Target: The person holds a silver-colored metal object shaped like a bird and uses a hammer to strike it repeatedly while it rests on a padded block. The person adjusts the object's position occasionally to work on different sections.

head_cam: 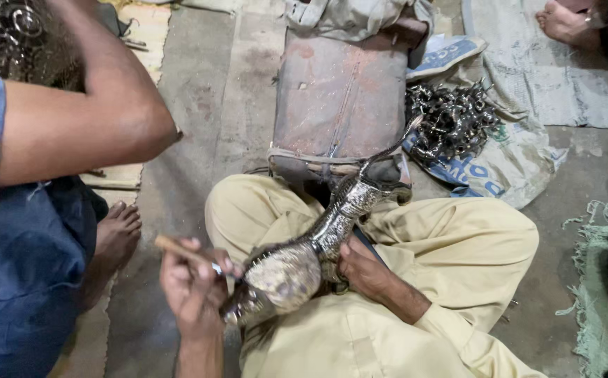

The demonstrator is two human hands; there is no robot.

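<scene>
Seated cross-legged on the bare concrete floor [199, 91], the person rested an ornate metal bird figure [318, 241] across the lap, right hand [363, 269] clamped round its body to steady it while the left hand [192, 283] gripped a wooden-handled tool [181, 250] against its tail end.

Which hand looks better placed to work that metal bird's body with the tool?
The left hand, probably: it already grips the wooden-handled tool, tip at the metal bird. The right hand is busy steadying the bird on the lap.
</scene>
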